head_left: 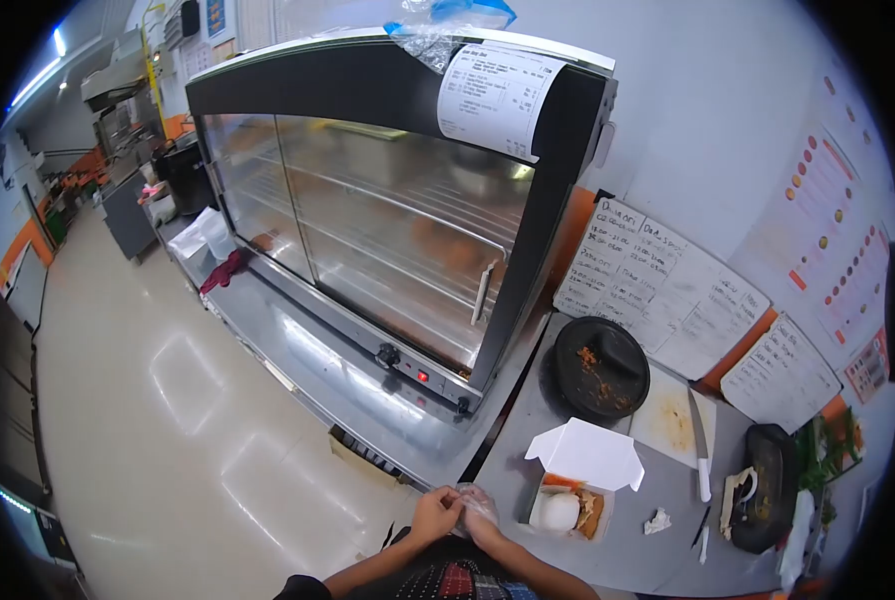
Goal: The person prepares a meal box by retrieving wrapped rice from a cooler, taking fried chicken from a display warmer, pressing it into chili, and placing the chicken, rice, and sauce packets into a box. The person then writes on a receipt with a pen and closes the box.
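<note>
Both my hands are together at the lower middle, in front of my body by the counter edge. My left hand (435, 515) has its fingers pressed together at a thin clear plastic (475, 497), which lies over the fingers of my right hand (478, 515). The fingers of my right hand are bent and partly hidden. To the right of them on the counter stands an open white takeaway box (589, 455), its lid up, with a white rounded portion of food (557, 511) and a brown fried piece (589, 514) inside.
A glass warming cabinet (387, 240) stands ahead. Behind the box are a black mortar (595, 370), a cutting board (657, 420) and a knife (702, 450). A black dish (764, 490) is at the right, and crumpled tissue (657, 521) lies nearer. Whiteboards (657, 285) lean on the wall.
</note>
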`<move>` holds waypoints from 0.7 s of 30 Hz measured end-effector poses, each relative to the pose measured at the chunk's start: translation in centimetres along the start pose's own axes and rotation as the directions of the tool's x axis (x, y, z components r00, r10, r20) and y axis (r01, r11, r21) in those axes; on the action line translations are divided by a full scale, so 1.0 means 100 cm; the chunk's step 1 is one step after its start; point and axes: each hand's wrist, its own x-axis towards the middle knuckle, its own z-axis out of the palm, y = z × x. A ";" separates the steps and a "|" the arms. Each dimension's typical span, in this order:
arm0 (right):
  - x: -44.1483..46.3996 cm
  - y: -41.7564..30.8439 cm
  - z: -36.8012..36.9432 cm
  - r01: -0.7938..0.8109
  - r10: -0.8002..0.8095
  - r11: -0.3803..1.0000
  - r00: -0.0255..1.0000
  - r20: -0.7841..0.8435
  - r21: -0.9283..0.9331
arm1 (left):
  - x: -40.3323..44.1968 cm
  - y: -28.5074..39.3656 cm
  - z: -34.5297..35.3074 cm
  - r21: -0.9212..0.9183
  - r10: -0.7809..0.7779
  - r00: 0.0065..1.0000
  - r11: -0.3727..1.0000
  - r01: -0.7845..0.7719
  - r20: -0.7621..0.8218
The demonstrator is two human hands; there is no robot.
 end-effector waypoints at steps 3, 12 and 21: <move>-0.008 -0.031 0.014 0.120 -0.156 0.931 0.985 -0.079 -0.344 | 0.015 -0.028 0.002 -0.081 -0.005 0.998 0.997 0.010 0.055; -0.054 -0.084 0.014 0.081 -0.072 0.747 0.997 0.041 -0.660 | 0.011 -0.033 -0.006 -0.015 -0.007 0.946 1.000 0.012 0.325; -0.066 -0.168 -0.010 -0.067 0.138 0.959 0.959 0.249 -0.275 | 0.043 -0.023 -0.010 -0.395 0.059 0.929 0.914 0.097 0.365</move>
